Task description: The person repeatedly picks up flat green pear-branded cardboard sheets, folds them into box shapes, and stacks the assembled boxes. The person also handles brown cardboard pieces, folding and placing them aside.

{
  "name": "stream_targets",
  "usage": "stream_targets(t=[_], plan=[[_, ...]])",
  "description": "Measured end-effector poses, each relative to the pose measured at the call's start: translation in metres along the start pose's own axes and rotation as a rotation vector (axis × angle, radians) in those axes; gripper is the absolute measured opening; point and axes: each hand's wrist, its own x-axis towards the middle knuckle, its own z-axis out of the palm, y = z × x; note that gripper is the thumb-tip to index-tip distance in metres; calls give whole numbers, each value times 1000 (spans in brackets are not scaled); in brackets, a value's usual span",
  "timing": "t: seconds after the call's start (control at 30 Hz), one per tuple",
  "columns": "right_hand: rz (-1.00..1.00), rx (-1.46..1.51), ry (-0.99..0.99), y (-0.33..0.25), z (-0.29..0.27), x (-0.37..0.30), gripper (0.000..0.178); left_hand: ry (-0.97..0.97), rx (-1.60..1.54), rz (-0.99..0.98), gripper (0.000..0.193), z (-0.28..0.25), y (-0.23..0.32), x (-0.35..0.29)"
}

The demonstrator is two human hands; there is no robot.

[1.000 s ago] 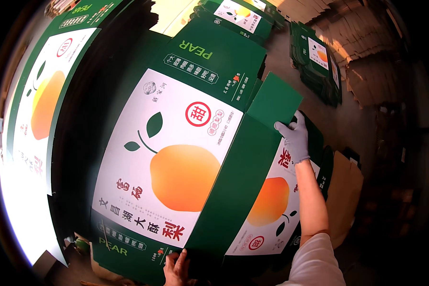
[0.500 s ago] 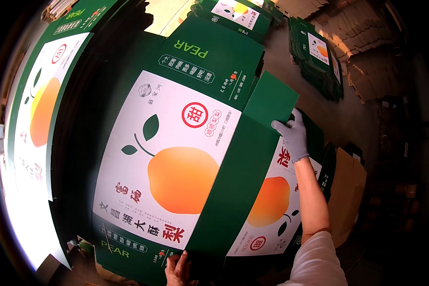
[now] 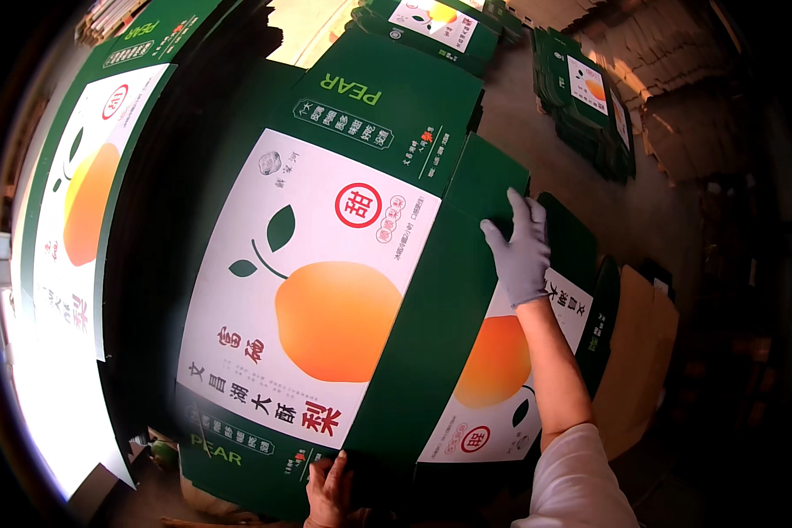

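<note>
A large flattened fruit carton (image 3: 405, 352) lies before me, dark green with white panels printed with yellow-orange pears and leaves. My right hand (image 3: 521, 251), in a pale grey glove, is open with fingers spread over a green end flap (image 3: 487, 176) on the carton's right part. The flap lies nearly level with the panels around it. My bare left hand (image 3: 328, 493) is at the carton's near edge, its fingers lying on the green border by the white panel's corner. The underside of that hand is hidden.
A similar printed carton sheet (image 3: 88, 202) stands along the left, brightly lit lower down. Stacks of folded green cartons (image 3: 583, 106) sit on the floor at the far right, with brown cardboard piles (image 3: 625, 44) behind. A brown cardboard piece (image 3: 638, 352) is right of my forearm.
The green flap has gone from raised to flatter, and my right hand has shifted left from its edge onto it, fingers spreading. My left hand has stayed nearly in place.
</note>
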Motion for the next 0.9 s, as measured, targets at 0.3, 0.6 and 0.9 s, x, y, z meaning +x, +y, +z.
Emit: stream_targets(t=[0.3,0.6,0.9], plan=[[-382,24,-232,-45,9,-10,55,42,51,86,52,2,-1,7],[-678,148,-434,-130,13,-125,66,38,41,80,52,3,2,11],[-629,-81,-206,-87,57,30,64,28,43,55,55,-2,0,4]])
